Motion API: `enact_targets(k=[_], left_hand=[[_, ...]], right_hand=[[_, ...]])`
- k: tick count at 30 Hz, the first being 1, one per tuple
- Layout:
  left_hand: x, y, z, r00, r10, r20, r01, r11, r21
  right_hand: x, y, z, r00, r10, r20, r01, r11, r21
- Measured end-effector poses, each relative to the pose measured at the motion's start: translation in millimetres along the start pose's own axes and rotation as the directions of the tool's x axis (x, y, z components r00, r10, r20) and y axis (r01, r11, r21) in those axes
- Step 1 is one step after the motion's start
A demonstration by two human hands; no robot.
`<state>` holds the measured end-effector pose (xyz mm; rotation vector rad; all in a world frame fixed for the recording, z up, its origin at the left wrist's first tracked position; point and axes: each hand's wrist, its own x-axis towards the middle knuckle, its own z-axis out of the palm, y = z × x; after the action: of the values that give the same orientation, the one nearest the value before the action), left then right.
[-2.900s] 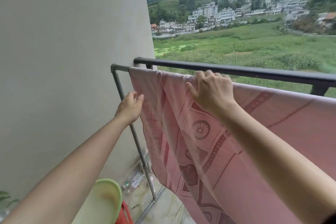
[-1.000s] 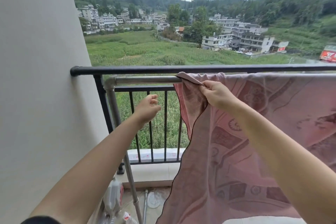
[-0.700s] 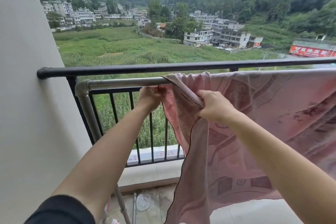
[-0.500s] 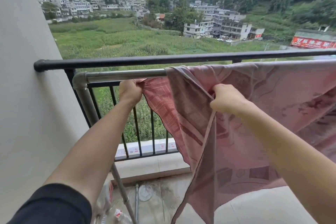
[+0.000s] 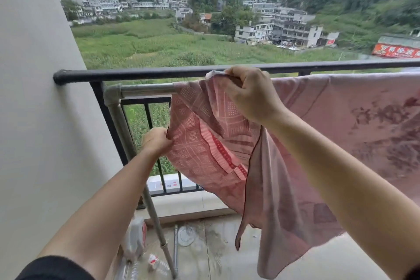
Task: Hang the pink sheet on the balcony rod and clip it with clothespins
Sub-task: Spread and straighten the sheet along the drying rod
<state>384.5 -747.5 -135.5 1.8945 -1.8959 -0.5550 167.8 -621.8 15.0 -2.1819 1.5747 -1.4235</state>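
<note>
The pink patterned sheet (image 5: pixel 341 120) hangs over the silver balcony rod (image 5: pixel 145 90), leaving the rod's left end bare. My right hand (image 5: pixel 247 93) pinches the sheet's upper edge and lifts it just above the rod, near the black railing. Lower down, my left hand (image 5: pixel 156 141) grips the sheet's left side edge and holds it out toward the wall. The fold between my hands shows the brighter red-checked face. No clothespins are in view.
A black balcony railing (image 5: pixel 159 73) runs just behind the rod. A grey wall (image 5: pixel 34 120) closes the left side. The rod's upright leg (image 5: pixel 136 159) slants down to the tiled floor, where plastic bottles (image 5: pixel 136 236) and a round floor drain (image 5: pixel 186 235) lie.
My left hand slid down the sheet's side edge from just under the rod. My right hand rose from mid-sheet to the top, lifting the edge above the rod. The fold spread wider.
</note>
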Motion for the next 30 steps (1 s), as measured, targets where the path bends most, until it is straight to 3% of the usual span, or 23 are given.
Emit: enact_targets(k=[1,3,6,8,11,13,17,19,21,24,27,30], left_hand=[[-4,8,0,0.996,0.072,0.054,-0.063,0.986,-0.152],[-10,27,-3,0.956,0.264,0.128,-0.161,0.838,-0.522],[-16,68,-11,0.931,0.365,0.01,-0.228,0.602,-0.765],[-19,96,-13,0.962,0.225,-0.155,-0.25,0.495,-0.832],[-14,108,-7,0.938,0.081,-0.338,-0.325,0.548,-0.77],[-16,101,-2,0.948,0.105,-0.301,-0.307,0.554,-0.774],[-27,88,-4,0.965,0.26,-0.029,-0.121,0.345,-0.931],[-20,82,-5,0.983,0.178,-0.05,-0.105,0.316,-0.943],[-14,84,0,0.994,0.011,-0.11,-0.105,0.393,-0.914],[-20,85,23,0.972,-0.167,-0.165,-0.049,0.543,-0.838],[-29,73,41,0.976,-0.206,-0.073,0.075,0.631,-0.772],[-37,61,26,0.97,-0.155,-0.186,0.055,0.891,-0.451]], right_hand=[[-2,9,5,0.999,-0.002,0.04,0.002,1.0,0.014],[-5,25,8,0.998,-0.01,0.065,0.008,1.0,0.022],[-5,37,4,0.998,-0.03,0.063,0.026,0.998,0.06],[-7,43,-7,0.993,-0.045,0.107,0.039,0.998,0.05],[-13,65,-30,0.974,0.093,0.205,-0.057,0.983,-0.175],[-21,84,-43,0.951,0.238,0.196,-0.171,0.936,-0.306],[-30,113,-64,0.879,0.454,0.145,-0.355,0.827,-0.436],[-29,115,-68,0.805,0.546,0.232,-0.396,0.786,-0.475],[-26,109,-71,0.771,0.549,0.322,-0.424,0.821,-0.384],[-24,81,-71,0.879,0.35,0.323,-0.285,0.93,-0.232],[-20,60,-69,0.949,0.202,0.242,-0.162,0.971,-0.177],[-17,56,-66,0.935,0.273,0.227,-0.28,0.96,-0.001]])
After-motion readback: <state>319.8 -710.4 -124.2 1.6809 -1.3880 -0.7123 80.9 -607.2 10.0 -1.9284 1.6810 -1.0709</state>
